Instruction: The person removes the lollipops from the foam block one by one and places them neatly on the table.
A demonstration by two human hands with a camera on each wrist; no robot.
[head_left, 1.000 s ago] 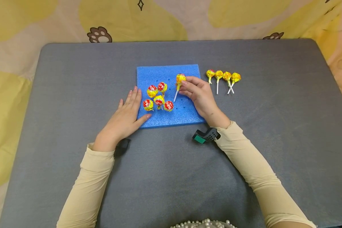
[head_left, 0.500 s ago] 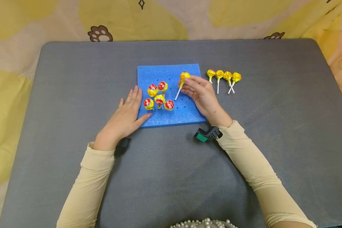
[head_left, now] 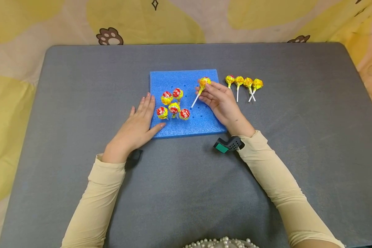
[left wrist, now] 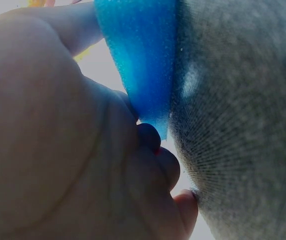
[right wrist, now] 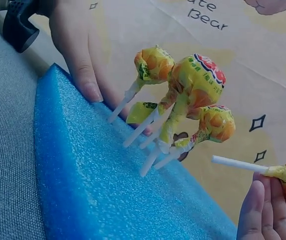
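Note:
My right hand point(head_left: 224, 105) pinches a yellow-wrapped lollipop point(head_left: 205, 81) just below its candy head, over the right half of a blue foam block point(head_left: 186, 130). Its white stick slants down to the left; in the right wrist view the stick point(right wrist: 240, 164) is apart from the foam. Several lollipops point(head_left: 174, 108) with red-and-yellow wrappers stand in the foam's left half, sticks down. My left hand point(head_left: 135, 125) rests flat along the block's left edge, fingers straight and thumb over the near left corner. Small holes dot the block's right half, partly hidden by my right hand.
Several more lollipops point(head_left: 248, 82) lie in a row on the grey table point(head_left: 297, 144), right of the block, two with crossed sticks. A black wrist device point(head_left: 228, 144) sits under my right sleeve. A patterned yellow cloth point(head_left: 148, 24) hangs behind the table.
My right hand has shifted slightly to the right with the lollipop, whose stick leans more and whose head has moved right and away. My left hand stays in place on the foam block.

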